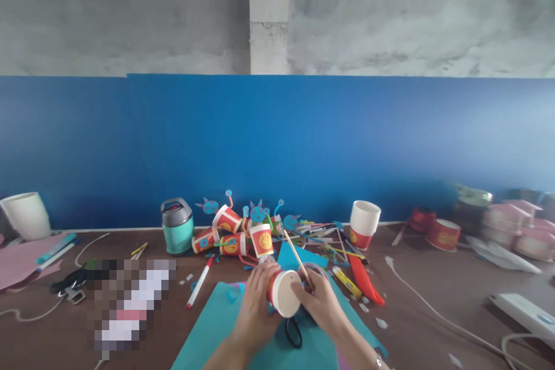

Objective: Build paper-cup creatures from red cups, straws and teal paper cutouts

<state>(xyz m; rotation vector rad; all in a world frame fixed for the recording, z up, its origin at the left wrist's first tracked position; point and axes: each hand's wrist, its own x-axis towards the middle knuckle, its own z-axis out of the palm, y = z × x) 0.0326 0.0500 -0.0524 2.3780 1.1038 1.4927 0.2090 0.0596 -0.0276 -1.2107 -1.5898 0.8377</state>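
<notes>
Fingers of my left hand (259, 295) wrap round a red and white paper cup (287, 295), tipped so its pale round base faces me. My right hand (318, 296) pinches a thin wooden stick (295, 253) that points up and to the left, and its thumb touches the edge of the cup's base. Below both hands lies a teal paper sheet (212, 332). A black loop (293, 333), perhaps a scissors handle, shows just under the cup. Behind the hands, several decorated cups (261, 240) with blue paper shapes are piled together.
A teal jar (177, 228) and a red-capped marker (200, 283) are at the left. To the right are white cups (365, 222), a red cutter (365, 280), a yellow glue tube (347, 282), a cable (427, 303) and a power strip (524, 313). A blue partition (303, 144) stands behind.
</notes>
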